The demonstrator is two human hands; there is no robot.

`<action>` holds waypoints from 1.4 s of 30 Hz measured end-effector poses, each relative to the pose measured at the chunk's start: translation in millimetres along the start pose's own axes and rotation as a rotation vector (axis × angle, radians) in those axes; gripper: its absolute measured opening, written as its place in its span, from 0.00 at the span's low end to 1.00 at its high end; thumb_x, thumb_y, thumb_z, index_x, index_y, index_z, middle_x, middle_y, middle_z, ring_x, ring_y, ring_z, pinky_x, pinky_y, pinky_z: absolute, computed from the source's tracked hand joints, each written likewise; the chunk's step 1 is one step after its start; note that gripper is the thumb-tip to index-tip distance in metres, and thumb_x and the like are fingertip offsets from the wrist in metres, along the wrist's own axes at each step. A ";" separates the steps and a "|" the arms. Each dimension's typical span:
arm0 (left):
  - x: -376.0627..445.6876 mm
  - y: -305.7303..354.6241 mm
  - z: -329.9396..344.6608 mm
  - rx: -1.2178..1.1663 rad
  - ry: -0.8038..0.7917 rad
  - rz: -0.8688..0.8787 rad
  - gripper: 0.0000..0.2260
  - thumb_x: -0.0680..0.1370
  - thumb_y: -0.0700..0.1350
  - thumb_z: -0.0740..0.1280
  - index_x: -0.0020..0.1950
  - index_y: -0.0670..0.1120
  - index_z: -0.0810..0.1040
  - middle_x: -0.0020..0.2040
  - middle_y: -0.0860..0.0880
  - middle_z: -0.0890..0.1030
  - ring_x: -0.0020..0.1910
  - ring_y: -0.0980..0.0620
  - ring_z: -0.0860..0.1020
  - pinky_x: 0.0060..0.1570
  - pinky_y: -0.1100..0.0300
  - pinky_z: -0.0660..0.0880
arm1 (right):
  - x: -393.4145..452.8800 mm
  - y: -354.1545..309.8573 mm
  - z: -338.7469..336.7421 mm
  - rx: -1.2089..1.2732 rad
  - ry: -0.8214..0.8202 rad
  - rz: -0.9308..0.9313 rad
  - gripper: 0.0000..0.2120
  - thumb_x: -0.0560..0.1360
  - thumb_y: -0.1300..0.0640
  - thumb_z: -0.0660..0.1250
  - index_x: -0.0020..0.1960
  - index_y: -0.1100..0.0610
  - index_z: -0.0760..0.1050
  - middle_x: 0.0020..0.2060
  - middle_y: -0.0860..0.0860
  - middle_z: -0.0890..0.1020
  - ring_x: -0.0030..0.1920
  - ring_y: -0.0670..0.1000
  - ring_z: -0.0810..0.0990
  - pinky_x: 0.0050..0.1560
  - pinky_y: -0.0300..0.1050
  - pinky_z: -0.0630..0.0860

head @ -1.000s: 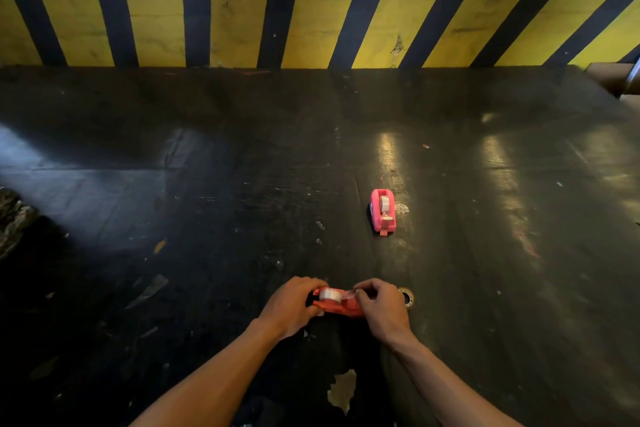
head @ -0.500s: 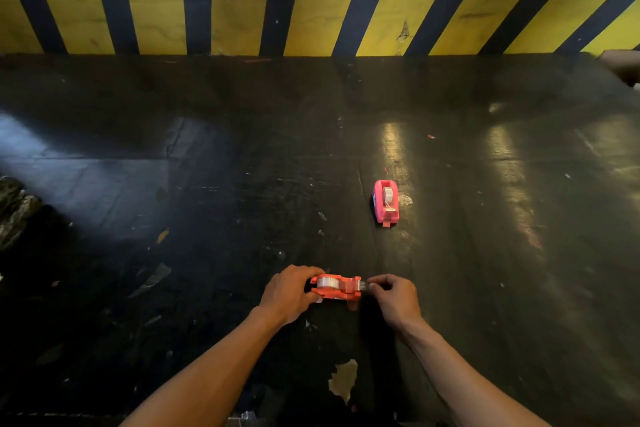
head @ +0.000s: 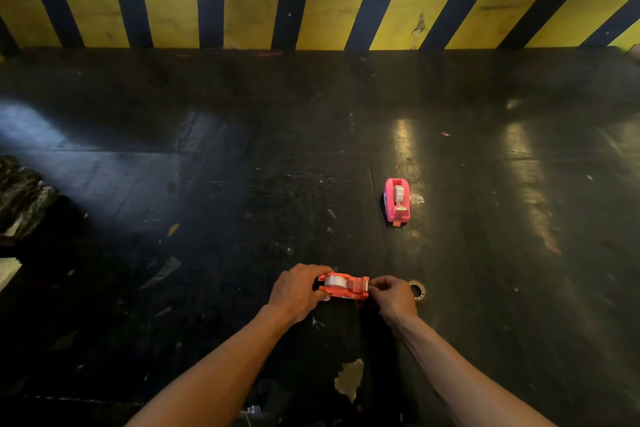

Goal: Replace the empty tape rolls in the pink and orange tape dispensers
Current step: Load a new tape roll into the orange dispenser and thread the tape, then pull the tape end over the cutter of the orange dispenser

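Right hand (head: pixel 393 298) slid from on top to the cutter end of the orange dispenser (head: pixel 343 285), now pinching there. Left hand (head: pixel 298 291) gripping the back. New roll (head: pixel 335 280) sitting inside. Pink dispenser (head: pixel 397 199) farther off, loaded too. Probably almost finished.

i have just one camera, and it sits on the person's head. it looks forward and down at a dark floor (head: pixel 242 156). it is a wide view, so the yellow and black striped wall (head: pixel 256 10) at the far end curves a bit along the top. both arms come up from the bottom edge, and the left hand (head: pixel 298 291) and right hand (head: pixel 394 298) meet low in the middle, close to the camera. the pink tape dispenser (head: pixel 397 199) sits farther out, a little right of the middle. there is no second view to share anything with.
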State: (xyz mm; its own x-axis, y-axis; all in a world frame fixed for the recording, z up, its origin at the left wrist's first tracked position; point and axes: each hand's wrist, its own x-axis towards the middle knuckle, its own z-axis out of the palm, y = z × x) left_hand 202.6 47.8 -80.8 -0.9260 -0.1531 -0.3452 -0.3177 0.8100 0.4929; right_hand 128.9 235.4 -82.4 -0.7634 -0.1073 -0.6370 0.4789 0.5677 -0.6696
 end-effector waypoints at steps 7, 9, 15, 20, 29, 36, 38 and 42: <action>-0.6 -2.9 1.1 -0.001 0.013 0.009 0.27 0.78 0.50 0.73 0.75 0.55 0.71 0.71 0.51 0.78 0.72 0.51 0.73 0.71 0.47 0.70 | -12.6 -3.6 -4.6 -0.045 -0.246 0.064 0.18 0.80 0.67 0.59 0.63 0.53 0.79 0.48 0.53 0.83 0.44 0.49 0.82 0.44 0.43 0.80; -1.1 -5.8 3.3 -0.033 0.000 0.006 0.28 0.78 0.49 0.72 0.77 0.57 0.69 0.72 0.51 0.76 0.73 0.51 0.71 0.72 0.48 0.69 | -11.2 -6.9 -12.0 -0.140 -0.320 0.030 0.20 0.78 0.65 0.63 0.68 0.53 0.75 0.52 0.54 0.83 0.46 0.49 0.82 0.45 0.42 0.79; -10.9 -29.1 -2.5 -0.414 -0.117 -0.052 0.38 0.77 0.34 0.64 0.81 0.60 0.57 0.81 0.50 0.62 0.80 0.50 0.60 0.78 0.49 0.63 | -3.5 -10.4 -8.4 -0.633 -0.258 -0.464 0.43 0.74 0.56 0.72 0.81 0.46 0.51 0.77 0.52 0.59 0.76 0.54 0.60 0.76 0.51 0.62; -16.0 -51.3 8.2 -0.314 0.233 -0.204 0.29 0.84 0.43 0.62 0.83 0.50 0.54 0.84 0.47 0.55 0.83 0.49 0.50 0.80 0.47 0.51 | 7.1 -13.7 7.2 -0.809 -0.286 -0.643 0.36 0.77 0.54 0.68 0.79 0.49 0.54 0.71 0.52 0.69 0.70 0.52 0.68 0.71 0.48 0.68; -3.3 -61.4 20.3 -0.047 -0.014 -0.191 0.35 0.83 0.65 0.51 0.83 0.51 0.42 0.82 0.51 0.34 0.80 0.49 0.32 0.77 0.46 0.33 | 79.9 -83.6 8.0 -0.445 0.152 -0.502 0.30 0.73 0.55 0.67 0.72 0.49 0.61 0.56 0.61 0.79 0.54 0.63 0.79 0.48 0.50 0.74; -2.3 -65.6 25.0 0.057 -0.115 -0.200 0.45 0.73 0.75 0.46 0.80 0.53 0.33 0.77 0.52 0.24 0.76 0.49 0.25 0.75 0.45 0.29 | 115.1 -118.1 31.8 -0.413 0.330 -0.373 0.30 0.75 0.56 0.68 0.73 0.50 0.59 0.59 0.61 0.76 0.59 0.65 0.77 0.53 0.56 0.76; -1.8 -66.6 26.8 0.067 -0.113 -0.194 0.44 0.77 0.73 0.52 0.80 0.53 0.32 0.76 0.52 0.24 0.76 0.48 0.24 0.75 0.45 0.29 | 121.1 -117.7 36.8 -0.451 0.347 -0.344 0.34 0.75 0.56 0.70 0.76 0.50 0.58 0.64 0.62 0.74 0.64 0.65 0.74 0.60 0.59 0.75; 0.5 -69.5 28.0 0.056 -0.122 -0.163 0.48 0.76 0.73 0.58 0.80 0.53 0.30 0.77 0.52 0.23 0.76 0.47 0.23 0.74 0.44 0.28 | 120.7 -119.6 36.7 -0.448 0.332 -0.304 0.40 0.75 0.51 0.72 0.79 0.51 0.53 0.69 0.63 0.71 0.70 0.65 0.70 0.67 0.59 0.71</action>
State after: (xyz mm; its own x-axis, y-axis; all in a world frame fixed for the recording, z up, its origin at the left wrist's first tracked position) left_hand 229.9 7.3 -137.6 -0.8303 -0.2180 -0.5130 -0.4465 0.8110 0.3780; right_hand -4.7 124.6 -93.2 -0.9650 -0.0994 -0.2428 0.0467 0.8456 -0.5317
